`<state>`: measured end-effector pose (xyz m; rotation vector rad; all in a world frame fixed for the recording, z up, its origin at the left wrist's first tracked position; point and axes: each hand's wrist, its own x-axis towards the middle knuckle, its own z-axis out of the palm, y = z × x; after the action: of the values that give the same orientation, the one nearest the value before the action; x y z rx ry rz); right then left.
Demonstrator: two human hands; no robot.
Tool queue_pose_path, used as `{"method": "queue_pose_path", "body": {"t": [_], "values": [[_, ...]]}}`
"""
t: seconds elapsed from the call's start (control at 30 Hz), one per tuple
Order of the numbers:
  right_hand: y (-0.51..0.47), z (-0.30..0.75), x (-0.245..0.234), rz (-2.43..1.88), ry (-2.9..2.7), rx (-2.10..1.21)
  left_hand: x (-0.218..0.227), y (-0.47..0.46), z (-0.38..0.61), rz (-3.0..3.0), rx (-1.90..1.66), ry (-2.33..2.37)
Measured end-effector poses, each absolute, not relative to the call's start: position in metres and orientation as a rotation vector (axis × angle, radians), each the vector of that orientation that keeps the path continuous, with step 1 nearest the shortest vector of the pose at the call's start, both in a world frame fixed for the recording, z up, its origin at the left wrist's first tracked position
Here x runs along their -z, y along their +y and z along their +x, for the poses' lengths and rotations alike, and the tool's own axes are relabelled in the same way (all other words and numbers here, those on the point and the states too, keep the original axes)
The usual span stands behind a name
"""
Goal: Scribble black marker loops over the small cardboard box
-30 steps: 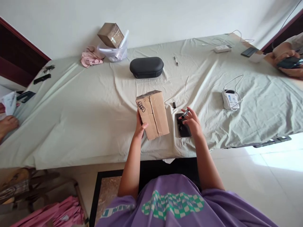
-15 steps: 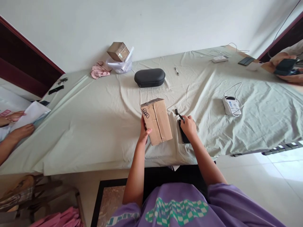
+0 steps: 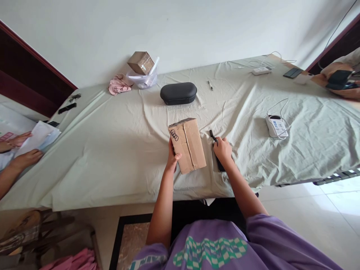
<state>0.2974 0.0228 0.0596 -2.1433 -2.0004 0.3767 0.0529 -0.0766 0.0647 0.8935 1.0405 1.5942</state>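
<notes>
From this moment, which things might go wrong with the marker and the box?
If not fully capped, the marker in the right hand might stain the cloth. That hand is over the smartphone and might nudge it. Only the left hand holds the cardboard box, so it might tip.

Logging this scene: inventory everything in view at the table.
Box: 1, brown, front
Marker: 1, black, front
Phone: 1, black, by marker
Case: 1, black, centre
Pen: 1, black-white, beyond marker
Tub: 1, clear, back-left
Second box: 1, brown, atop tub
Cloth: 1, pink, by tub
Corded devices: 2, white, right
Flat object: 1, dark, right
Small items: several, black, left
Papers: uncounted, white, left edge
Handheld device: 1, black, right edge
Sheet: 1, greenish, throughout
Others' hands: several, bare, edges
Left hand: 1, bare, on box
Right hand: 1, bare, on marker
</notes>
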Motion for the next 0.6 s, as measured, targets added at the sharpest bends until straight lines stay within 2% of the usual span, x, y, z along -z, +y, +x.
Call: {"method": "queue_pose_path", "body": {"t": [0.33,0.6], "values": [[0.050,0.285,-0.049,-2.163,-1.920,-0.291,-0.069,-0.078,0.055,0.856,-1.592,1.007],[0.087,0.278,-0.049,-2.049,-1.868,-0.458,-0.073,-0.078,0.055,0.871,-1.591,1.027]]}}
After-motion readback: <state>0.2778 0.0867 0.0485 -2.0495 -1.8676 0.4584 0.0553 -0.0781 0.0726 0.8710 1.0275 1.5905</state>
